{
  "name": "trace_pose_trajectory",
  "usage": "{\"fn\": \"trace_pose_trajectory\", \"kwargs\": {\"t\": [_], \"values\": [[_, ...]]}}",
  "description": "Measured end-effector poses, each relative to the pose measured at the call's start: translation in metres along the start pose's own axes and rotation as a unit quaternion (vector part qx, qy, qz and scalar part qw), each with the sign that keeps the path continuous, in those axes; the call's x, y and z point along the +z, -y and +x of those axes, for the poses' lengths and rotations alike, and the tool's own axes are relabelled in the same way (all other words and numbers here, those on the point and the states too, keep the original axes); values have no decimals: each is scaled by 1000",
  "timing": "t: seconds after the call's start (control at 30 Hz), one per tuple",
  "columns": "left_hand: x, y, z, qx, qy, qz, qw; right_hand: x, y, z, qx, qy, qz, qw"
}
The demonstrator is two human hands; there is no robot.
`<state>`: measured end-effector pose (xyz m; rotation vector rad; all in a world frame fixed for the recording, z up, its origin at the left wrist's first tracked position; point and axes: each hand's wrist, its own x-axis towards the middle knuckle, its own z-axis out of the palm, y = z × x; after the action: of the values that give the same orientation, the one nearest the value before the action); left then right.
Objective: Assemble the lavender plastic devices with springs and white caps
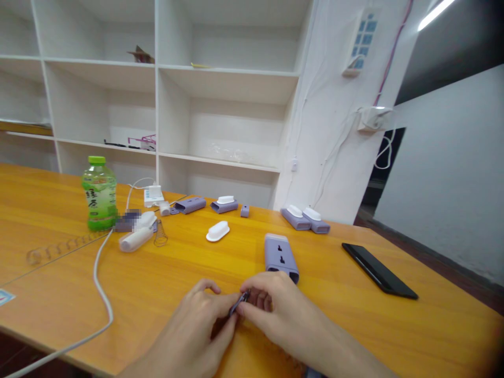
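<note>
Between my two hands, just above the table's near side, is a small dark purple plastic piece (238, 304). My left hand (202, 317) pinches its left end between thumb and fingers. At the other end, my right hand (275, 304) grips it with thumb and forefinger, the remaining fingers curled. Much of the piece is covered by my fingertips. Right behind my right hand lies a purple rectangular housing (281, 254) with two dark keyhole slots, its open end toward me. A white oval cap (218, 231) rests farther back on the table.
A green drink bottle (99, 194) stands at left, near a coiled spring (66, 247) and a white cable (103, 294). Along the back sit purple housings (191, 205) and more with white caps (312, 213). At right lies a black tablet-like slab (378, 269).
</note>
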<state>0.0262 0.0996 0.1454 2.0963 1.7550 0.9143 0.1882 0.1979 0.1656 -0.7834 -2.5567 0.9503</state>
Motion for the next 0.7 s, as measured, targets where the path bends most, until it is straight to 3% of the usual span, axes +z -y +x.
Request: {"fn": "trace_pose_trajectory", "kwargs": {"t": [0.27,0.53,0.7], "values": [[8,8,-2,-30,-25,7,999,-5,2,-1,-30,-18,-82,996],[14,4,2,-43,-5,70,997,-11,3,4,-47,-1,-67,997],[18,2,3,-68,-23,82,994,-15,2,5,-42,14,-30,999]]}}
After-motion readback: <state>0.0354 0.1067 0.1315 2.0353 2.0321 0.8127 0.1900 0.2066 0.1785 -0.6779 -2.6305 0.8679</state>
